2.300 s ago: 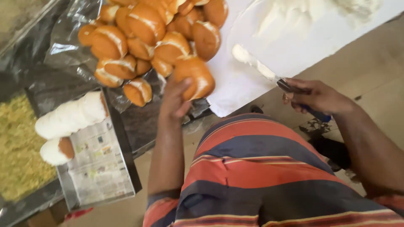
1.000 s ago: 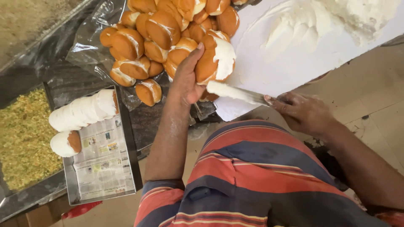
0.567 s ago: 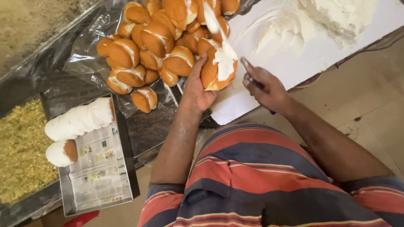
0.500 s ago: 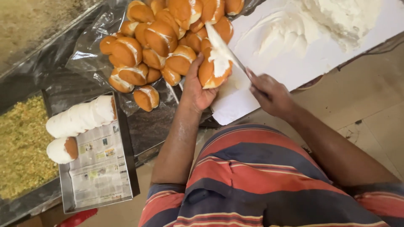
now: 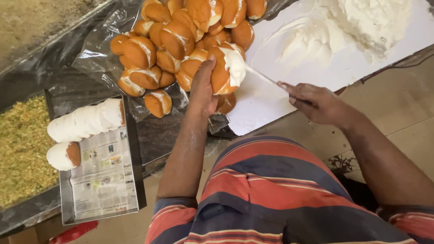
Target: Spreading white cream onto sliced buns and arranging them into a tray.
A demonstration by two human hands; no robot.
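Observation:
My left hand [image 5: 203, 88] grips a golden bun [image 5: 221, 72] lifted at the near edge of a heap of buns [image 5: 181, 36]. White cream [image 5: 235, 63] covers the bun's right side. In my right hand [image 5: 314, 101] is a thin knife [image 5: 264, 77]; its tip touches the cream on the bun. Behind the knife lies a white sheet [image 5: 271, 104] with a mound of white cream [image 5: 366, 22] at the top right.
The buns rest on crinkled clear plastic [image 5: 97, 54]. At left, a metal tray [image 5: 101, 180] lined with newspaper holds cream-covered buns [image 5: 86, 119] in a row. A tray of yellowish crumbs [image 5: 20, 149] lies further left. My striped shirt [image 5: 271, 194] fills the bottom.
My left hand picked a bun off the heap and lifted it. My right hand brought the knife over and spread cream on the bun, then drew back to the right.

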